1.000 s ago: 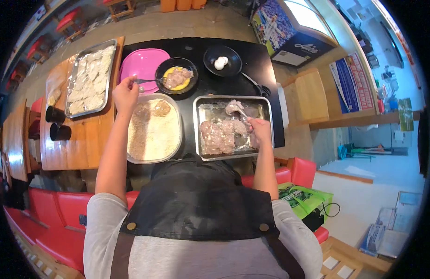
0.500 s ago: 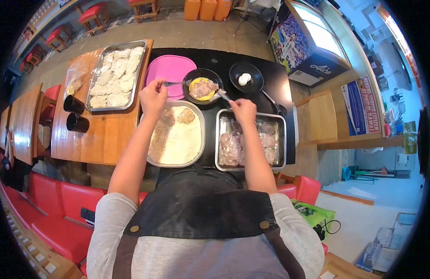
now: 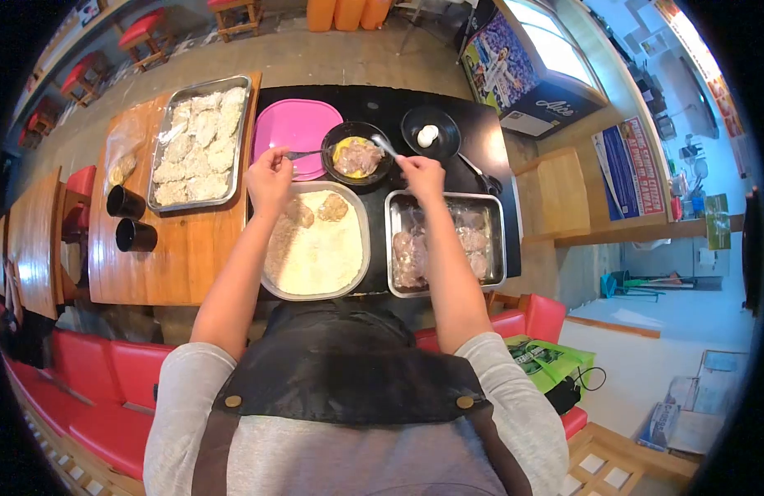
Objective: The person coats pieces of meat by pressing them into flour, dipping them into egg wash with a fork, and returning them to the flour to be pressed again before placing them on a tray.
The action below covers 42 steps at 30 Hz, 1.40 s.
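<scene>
My left hand (image 3: 270, 178) is closed on a fork (image 3: 303, 154) that reaches to the rim of a black bowl (image 3: 374, 177). In that bowl raw meat (image 3: 361, 159) lies in yellow egg. Closed on a utensil with a pale end (image 3: 384, 145), my right hand (image 3: 422, 175) is at the bowl's right side. Below my left hand, a tub of pale crumbs (image 3: 320, 252) holds coated pieces (image 3: 332, 207). Under my right forearm is a metal tray (image 3: 499, 248) of raw meat (image 3: 473, 241).
A pink lid (image 3: 295, 124) lies behind the tub. A second black bowl (image 3: 446, 124) holds white eggs (image 3: 427, 135), with scissors (image 3: 481, 175) beside it. On the wooden table stand a tray of coated pieces (image 3: 198, 149) and two black cups (image 3: 136, 236).
The utensil in my right hand is off the meat, which now lies wholly in the bowl. My right hand has shifted slightly left and up. The whole view has shifted slightly.
</scene>
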Tool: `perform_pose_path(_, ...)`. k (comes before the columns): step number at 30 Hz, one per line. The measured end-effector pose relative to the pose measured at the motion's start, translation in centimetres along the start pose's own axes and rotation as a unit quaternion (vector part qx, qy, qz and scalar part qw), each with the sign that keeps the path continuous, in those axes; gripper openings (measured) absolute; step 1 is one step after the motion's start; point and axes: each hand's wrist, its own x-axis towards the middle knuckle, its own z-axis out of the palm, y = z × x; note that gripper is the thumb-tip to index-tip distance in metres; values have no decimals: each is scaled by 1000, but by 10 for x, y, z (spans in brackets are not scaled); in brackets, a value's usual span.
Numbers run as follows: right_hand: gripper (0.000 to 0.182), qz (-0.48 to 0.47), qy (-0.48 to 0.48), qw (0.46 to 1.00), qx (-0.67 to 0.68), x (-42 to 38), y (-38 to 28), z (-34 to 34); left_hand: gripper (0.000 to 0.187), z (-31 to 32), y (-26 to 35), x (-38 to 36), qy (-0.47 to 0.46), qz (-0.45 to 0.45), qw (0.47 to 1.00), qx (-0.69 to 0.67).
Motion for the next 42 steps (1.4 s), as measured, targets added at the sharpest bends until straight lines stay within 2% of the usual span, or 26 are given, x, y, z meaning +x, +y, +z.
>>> perform_pose_path(2,33,2,32,999,-11,-18,18,-34,19,-4,-3,0,-6,9,1000,15)
perform_pose_path(4,31,2,118,985,-124,-53,61,-75,19,-5,-18,1,-5,-16,995,-98)
perform_pose_path(6,31,61,194,947,-249,-107,88,-108,20,-6,-25,-2,-22,0,994,-110)
perform_pose_path(8,31,143,160,928,-304,-152,130,-127,21,-10,-18,-10,-6,-56,983,-175)
perform_pose_path(10,32,137,206,926,-286,-189,156,-120,20,-8,-17,-15,-24,-89,975,-202)
perform_pose_path(12,33,39,221,934,-279,-204,179,-106,19,-2,-17,-18,-34,-124,965,-227)
perform_pose_path(14,31,35,187,944,-269,-206,177,-97,16,10,-19,-24,-37,-230,911,-340)
perform_pose_path(15,31,94,211,895,-381,-206,162,-91,15,14,-14,-27,-51,-271,882,-382)
perform_pose_path(16,30,147,233,832,-482,-199,143,-87,16,17,-12,-31,-66,-290,883,-364)
perform_pose_path(18,30,118,249,852,-445,-181,110,-78,16,30,-6,-43,-47,-288,888,-356)
perform_pose_path(20,29,-2,207,868,-451,-165,67,-60,16,37,4,-61,-74,-244,907,-335)
perform_pose_path(22,30,51,79,917,-388,-146,41,-34,16,41,29,-78,-90,-202,935,-279)
perform_pose_path(23,30,86,23,983,-160,-134,50,-14,16,46,33,-87,-91,-201,935,-279)
perform_pose_path(24,31,114,-36,990,79,-125,59,9,16,51,31,-95,-95,-164,943,-272)
perform_pose_path(26,24,236,-75,893,377,-122,-13,25,16,58,32,-110,-91,-127,952,-264)
perform_pose_path(27,24,235,-82,893,374,-115,-16,33,15,60,34,-118,-107,-103,948,-283)
perform_pose_path(29,17,216,-93,825,514,-100,-24,44,15,62,35,-125,-113,-79,944,-301)
perform_pose_path(30,17,214,-101,826,511,-92,-25,44,16,62,34,-125,-116,-8,967,-228)
perform_pose_path(31,14,225,-129,849,460,-83,-24,39,18,62,35,-123,-119,62,979,-152)
perform_pose_path(32,12,234,-156,869,406,-74,-24,34,18,63,35,-121,-111,62,980,-153)
perform_pose_path(34,16,264,-201,896,295,-56,-22,26,19,58,39,-115,-186,108,972,-101)
perform_pose_path(36,17,217,-229,935,162,-34,-10,21,20,48,39,-111,-193,104,969,-117)
perform_pose_path(37,16,98,-209,972,-43,-22,-6,14,20,39,33,-108,-195,121,968,-100)
perform_pose_path(38,17,-29,-175,954,-242,-12,-4,10,19,28,27,-105,-198,138,967,-81)
perform_pose_path(40,19,-48,-104,903,-414,-12,-51,-6,17,-2,9,-99,-164,55,984,-49)
perform_pose_path(42,19,-101,-85,860,-494,-4,-69,-5,14,-40,-10,-93,-101,-56,992,-51)
